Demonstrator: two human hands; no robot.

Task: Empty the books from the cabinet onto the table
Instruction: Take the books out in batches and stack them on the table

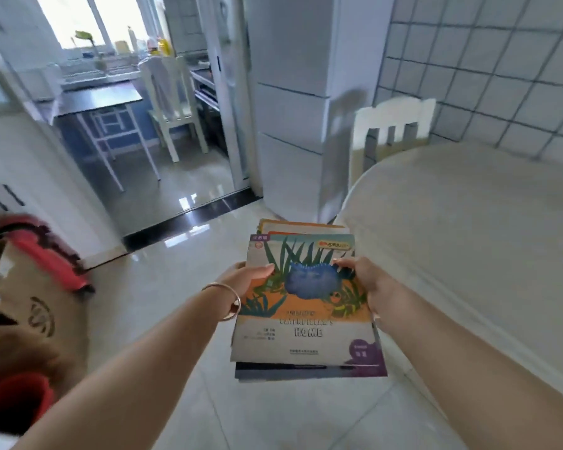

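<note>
I carry a stack of thin picture books (306,319) in front of me, above the tiled floor. The top cover shows a blue creature among green leaves and the word HOME. My left hand (247,277) grips the stack's left edge, thumb on the cover, a bracelet on the wrist. My right hand (364,277) grips the right edge, thumb on top. The round table (468,238) with a pale cloth stands just right of the books. The cabinet is not in view.
A white chair (394,131) stands behind the table against the tiled wall. A tall white fridge (293,102) rises ahead. A red case (46,251) and cardboard boxes (30,313) lie at the left. A doorway leads to a kitchen with a dark table (98,99).
</note>
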